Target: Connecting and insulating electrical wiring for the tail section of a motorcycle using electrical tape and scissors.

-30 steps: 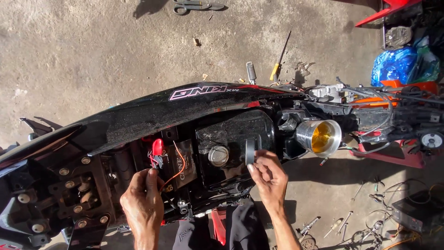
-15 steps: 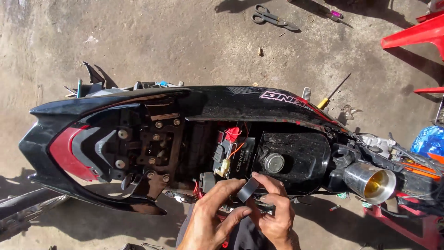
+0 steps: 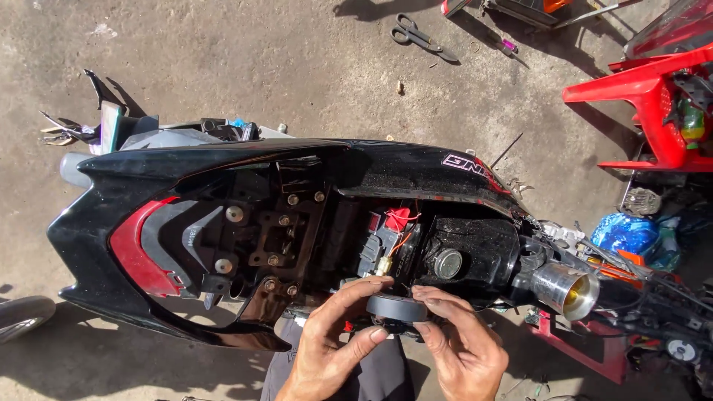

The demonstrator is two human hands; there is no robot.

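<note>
Both my hands hold a dark grey roll of tape [image 3: 396, 308] just in front of me. My left hand [image 3: 330, 341] grips its left side, thumb under and fingers on top. My right hand [image 3: 464, 349] pinches its right edge. Behind the roll lies a stripped black and red motorcycle rear body [image 3: 223, 223] with exposed bolts, a battery with red terminal cover [image 3: 392, 230] and a round fuel cap [image 3: 446, 263].
A shiny metal intake funnel [image 3: 566, 289] points right. A red plastic chair [image 3: 642, 96] stands at the upper right, a blue plastic bag [image 3: 625, 234] below it. Scissors [image 3: 420, 35] lie on the concrete at the top. A tyre edge [image 3: 18, 315] shows at far left.
My view has swung left along the bike. My hands came off the battery area, met in front of me and now hold the tape roll flat between them.
</note>
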